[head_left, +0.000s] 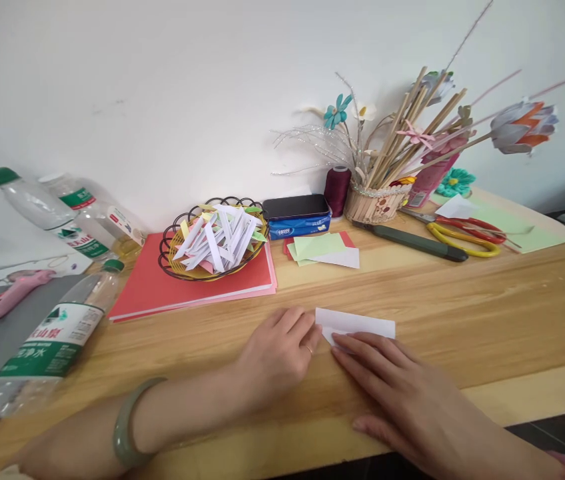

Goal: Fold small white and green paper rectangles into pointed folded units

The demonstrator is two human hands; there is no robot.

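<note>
Below me spreads the light brown wooden table (527,307), and there at eight o'clock sits the flat rectangular red paper stack (132,287), a round yellow basket with black looped edging (175,265) on top. My right hand (402,387), half past four: fingers straight, thumb splayed, nothing clasped! My left hand (280,347), six o'clock: fingers curled; whether they're pinching, I can't tell. And here, between four and five, the white oblong paper (355,323) on the wood, touching both hands' fingers!

Wooden table (492,313) beneath white paper (357,322), spool (337,191)
</note>
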